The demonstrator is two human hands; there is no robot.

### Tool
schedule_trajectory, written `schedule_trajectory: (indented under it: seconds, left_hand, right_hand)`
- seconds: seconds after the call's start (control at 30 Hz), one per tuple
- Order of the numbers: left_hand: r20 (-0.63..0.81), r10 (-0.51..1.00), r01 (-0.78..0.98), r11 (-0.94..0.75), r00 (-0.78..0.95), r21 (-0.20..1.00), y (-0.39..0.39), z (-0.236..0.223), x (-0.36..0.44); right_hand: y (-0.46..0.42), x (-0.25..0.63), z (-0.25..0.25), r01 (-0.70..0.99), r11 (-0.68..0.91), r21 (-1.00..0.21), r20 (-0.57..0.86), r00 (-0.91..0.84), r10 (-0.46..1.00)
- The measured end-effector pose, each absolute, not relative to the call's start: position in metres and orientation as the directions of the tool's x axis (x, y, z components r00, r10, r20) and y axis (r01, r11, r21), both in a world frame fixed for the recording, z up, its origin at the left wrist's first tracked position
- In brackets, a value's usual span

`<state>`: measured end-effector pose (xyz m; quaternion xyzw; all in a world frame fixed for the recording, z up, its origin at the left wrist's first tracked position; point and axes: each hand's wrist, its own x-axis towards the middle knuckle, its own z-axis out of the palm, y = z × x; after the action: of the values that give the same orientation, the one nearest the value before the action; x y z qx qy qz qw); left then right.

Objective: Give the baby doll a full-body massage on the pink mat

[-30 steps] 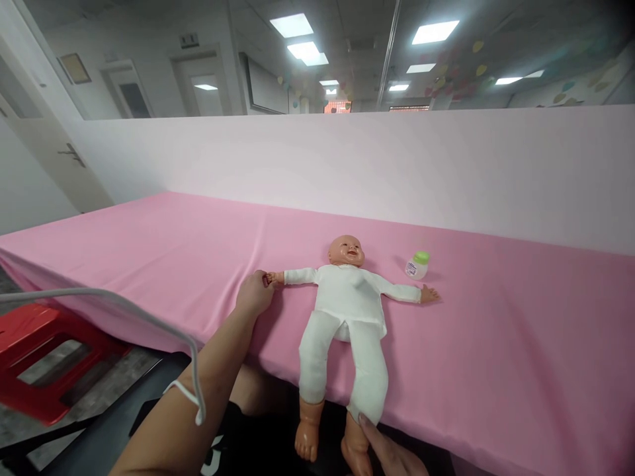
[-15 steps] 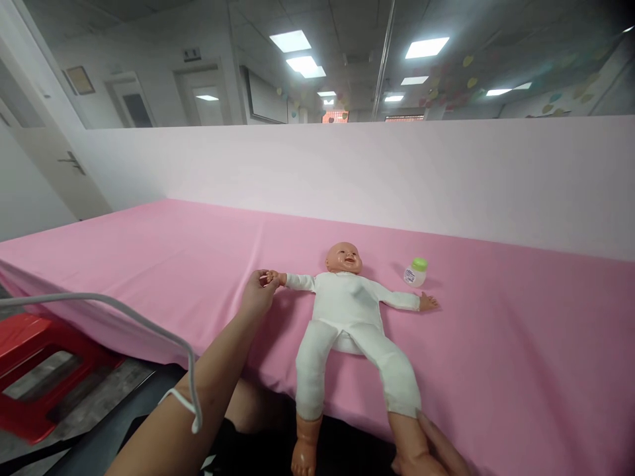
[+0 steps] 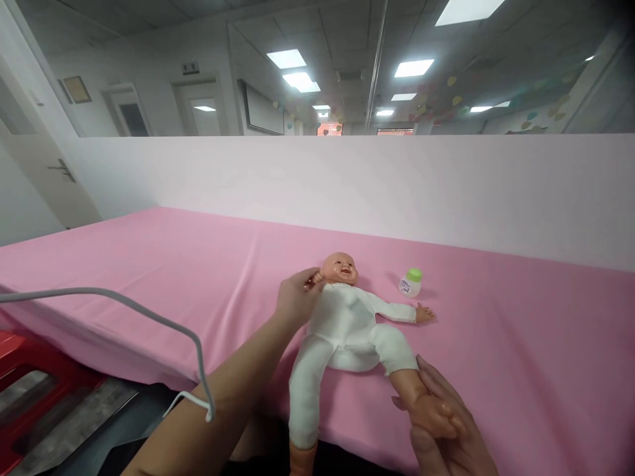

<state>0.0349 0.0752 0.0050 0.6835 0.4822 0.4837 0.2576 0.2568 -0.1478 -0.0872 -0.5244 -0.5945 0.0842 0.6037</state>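
Observation:
A baby doll point(image 3: 347, 317) in a white suit lies on its back on the pink table cover point(image 3: 149, 277). My left hand point(image 3: 295, 301) is closed on the doll's hand and holds it up near the doll's face. My right hand point(image 3: 446, 423) grips the doll's bare foot, with that leg bent up onto the cover. The doll's other leg hangs over the near table edge, and its other arm lies stretched toward a small bottle with a green cap point(image 3: 411, 282).
A low white partition wall point(image 3: 347, 185) runs along the back of the table. A white cable point(image 3: 124, 304) loops over my left forearm. A red stool point(image 3: 30, 377) stands on the floor at the left.
My left hand has brought the doll's arm in from outstretched to beside its head. My right hand has pushed the doll's foot up, bending the leg onto the table.

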Motion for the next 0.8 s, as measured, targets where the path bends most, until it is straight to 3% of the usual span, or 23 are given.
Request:
schedule_trajectory:
  seconds: [0.1, 0.2, 0.37, 0.63, 0.7, 0.8]
  left_hand:
    - [0.457, 0.825, 0.594, -0.559, 0.332, 0.578, 0.063, 0.004, 0.055]
    - [0.462, 0.721, 0.611, -0.688, 0.516, 0.392, 0.058, -0.001, 0.063]
    - [0.446, 0.664, 0.603, -0.742, 0.601, 0.293, 0.058, -0.011, 0.061]
    - [0.472, 0.685, 0.575, -0.726, 0.554, 0.379, 0.059, -0.014, 0.055]
    - [0.473, 0.754, 0.589, -0.654, 0.456, 0.475, 0.062, -0.012, 0.050]
    - [0.460, 0.864, 0.497, -0.496, 0.203, 0.712, 0.075, -0.011, 0.036]
  right_hand:
    - [-0.133, 0.249, -0.069, 0.548, 0.460, -0.699, 0.658, 0.241, 0.713]
    - [-0.119, 0.245, -0.059, 0.570, 0.467, -0.676, 0.661, 0.189, 0.726]
    - [-0.100, 0.237, -0.054, 0.550, 0.467, -0.692, 0.633, 0.152, 0.759]
    - [-0.091, 0.228, -0.038, 0.481, 0.526, -0.701, 0.631, 0.076, 0.772]
    - [-0.097, 0.230, -0.038, 0.472, 0.547, -0.691, 0.648, 0.071, 0.758]
    - [-0.111, 0.236, -0.050, 0.466, 0.561, -0.684, 0.665, 0.082, 0.742]
